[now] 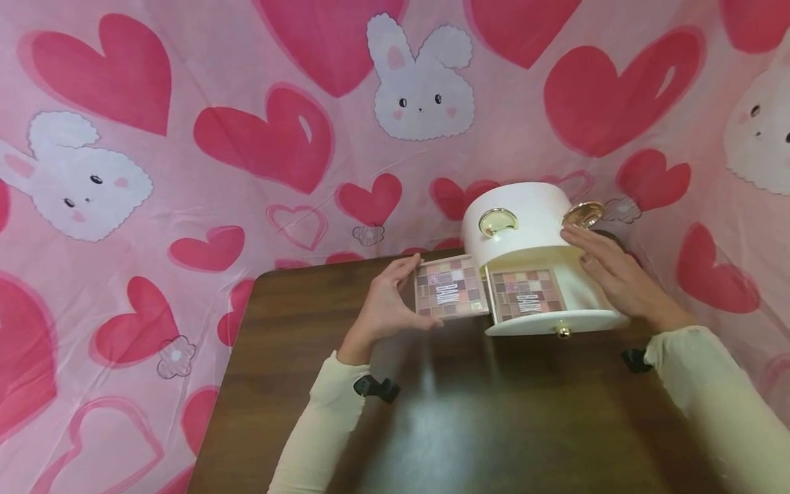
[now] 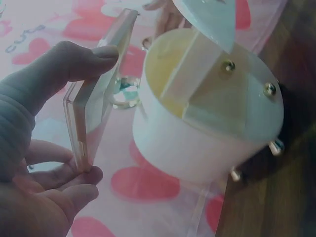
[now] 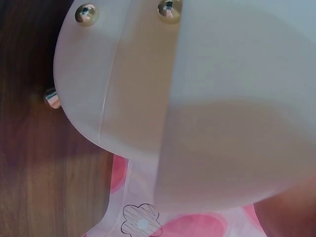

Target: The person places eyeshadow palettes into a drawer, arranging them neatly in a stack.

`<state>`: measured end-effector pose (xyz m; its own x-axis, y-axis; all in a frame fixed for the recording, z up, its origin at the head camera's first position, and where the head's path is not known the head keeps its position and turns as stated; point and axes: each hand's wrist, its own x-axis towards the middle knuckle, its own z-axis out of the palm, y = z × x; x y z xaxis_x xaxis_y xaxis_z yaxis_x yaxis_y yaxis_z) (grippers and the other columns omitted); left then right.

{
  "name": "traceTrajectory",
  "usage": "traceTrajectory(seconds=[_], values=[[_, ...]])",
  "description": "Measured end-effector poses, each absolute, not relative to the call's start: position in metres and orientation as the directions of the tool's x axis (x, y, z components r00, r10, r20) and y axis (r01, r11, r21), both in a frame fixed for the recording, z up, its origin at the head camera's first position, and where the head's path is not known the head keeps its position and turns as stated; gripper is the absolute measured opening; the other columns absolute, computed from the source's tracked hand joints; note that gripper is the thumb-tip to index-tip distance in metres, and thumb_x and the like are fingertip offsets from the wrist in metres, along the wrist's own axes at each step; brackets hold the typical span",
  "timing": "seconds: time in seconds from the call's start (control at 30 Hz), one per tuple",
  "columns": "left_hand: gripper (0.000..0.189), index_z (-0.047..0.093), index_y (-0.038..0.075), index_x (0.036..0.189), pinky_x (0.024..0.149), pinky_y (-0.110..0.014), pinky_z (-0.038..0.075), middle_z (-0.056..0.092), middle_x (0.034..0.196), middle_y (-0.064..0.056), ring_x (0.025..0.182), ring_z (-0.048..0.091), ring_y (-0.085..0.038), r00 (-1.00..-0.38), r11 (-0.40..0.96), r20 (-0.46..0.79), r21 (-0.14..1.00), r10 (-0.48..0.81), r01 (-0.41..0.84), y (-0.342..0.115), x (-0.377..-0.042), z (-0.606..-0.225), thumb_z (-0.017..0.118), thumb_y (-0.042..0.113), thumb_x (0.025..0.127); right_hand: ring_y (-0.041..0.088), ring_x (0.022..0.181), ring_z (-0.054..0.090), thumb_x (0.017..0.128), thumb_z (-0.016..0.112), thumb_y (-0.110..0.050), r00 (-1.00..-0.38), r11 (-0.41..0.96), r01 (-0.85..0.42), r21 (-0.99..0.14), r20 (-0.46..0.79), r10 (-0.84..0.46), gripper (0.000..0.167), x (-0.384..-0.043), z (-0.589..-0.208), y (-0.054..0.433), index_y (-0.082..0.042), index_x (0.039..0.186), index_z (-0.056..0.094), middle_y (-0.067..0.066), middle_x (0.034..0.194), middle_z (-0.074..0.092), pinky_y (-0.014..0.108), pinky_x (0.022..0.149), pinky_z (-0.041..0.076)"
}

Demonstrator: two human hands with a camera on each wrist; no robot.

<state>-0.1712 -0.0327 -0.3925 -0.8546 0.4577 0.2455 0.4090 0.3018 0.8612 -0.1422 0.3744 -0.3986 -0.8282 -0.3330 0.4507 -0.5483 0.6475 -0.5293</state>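
My left hand pinches a flat eyeshadow palette by its edges, thumb on one side and fingers on the other. It is held just left of a white, round-bodied storage box with gold side handles. The box's upper drawer is pulled out, and a similar palette lies inside it. My right hand rests with fairly straight fingers along the box's right side, near the gold handle. In the right wrist view the white drawer front fills much of the picture.
The box stands at the back of a dark wooden table, close to a pink cloth backdrop with hearts and rabbits. Lower drawer fronts carry gold knobs, and small metal feet stick out underneath.
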Motion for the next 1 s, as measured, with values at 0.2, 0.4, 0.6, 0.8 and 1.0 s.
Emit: traceTrajectory(seconds=[0.2,0.4,0.6,0.8,1.0], values=[[0.105,0.042,0.003,0.151,0.106,-0.039,0.042,0.048,0.145,-0.01,0.127,0.047,-0.021,-0.844,0.28,0.23,0.873,0.484,0.399,-0.011,-0.172,-0.391,0.096,0.017,0.062,0.017,0.145,0.026,0.096,0.054,0.004,-0.821,0.631,-0.56,-0.536,0.463,-0.335,0.056,-0.143,-0.401,0.376,-0.006,0.15,0.046,0.017,0.156,0.038,0.025,0.117,0.012],[0.104,0.042,0.002,0.151,0.105,-0.036,0.043,0.048,0.145,-0.012,0.127,0.047,-0.022,-0.843,0.274,0.211,0.882,0.495,0.382,0.003,-0.17,-0.389,0.095,0.017,0.063,0.019,0.145,0.026,0.096,0.056,0.002,-0.829,0.636,-0.55,-0.541,0.446,-0.337,0.057,-0.143,-0.402,0.373,-0.008,0.151,0.046,0.016,0.156,0.038,0.029,0.117,0.015],[0.102,0.043,0.004,0.151,0.1,-0.031,0.047,0.049,0.145,-0.008,0.126,0.047,-0.02,-0.827,0.296,0.206,0.866,0.523,0.403,0.016,-0.171,-0.388,0.094,0.021,0.065,0.02,0.146,0.026,0.094,0.054,0.005,-0.813,0.645,-0.568,-0.511,0.47,-0.343,0.057,-0.145,-0.404,0.373,-0.004,0.15,0.046,0.019,0.155,0.039,0.02,0.114,0.013],[0.103,0.044,0.007,0.152,0.089,-0.027,0.053,0.052,0.142,-0.009,0.122,0.048,-0.021,-0.826,0.321,0.203,0.852,0.526,0.414,0.031,-0.173,-0.384,0.094,0.026,0.064,0.021,0.146,0.026,0.095,0.054,0.006,-0.806,0.633,-0.576,-0.518,0.487,-0.335,0.055,-0.144,-0.403,0.375,-0.003,0.149,0.047,0.019,0.154,0.04,0.022,0.115,0.013],[0.104,0.045,0.003,0.15,0.089,-0.029,0.053,0.051,0.142,-0.012,0.123,0.049,-0.029,-0.829,0.35,0.19,0.84,0.527,0.415,0.045,-0.174,-0.38,0.094,0.028,0.062,0.02,0.146,0.027,0.097,0.055,0.0,-0.81,0.63,-0.572,-0.525,0.484,-0.332,0.053,-0.143,-0.401,0.376,-0.006,0.149,0.048,0.017,0.155,0.041,0.029,0.117,0.014]])
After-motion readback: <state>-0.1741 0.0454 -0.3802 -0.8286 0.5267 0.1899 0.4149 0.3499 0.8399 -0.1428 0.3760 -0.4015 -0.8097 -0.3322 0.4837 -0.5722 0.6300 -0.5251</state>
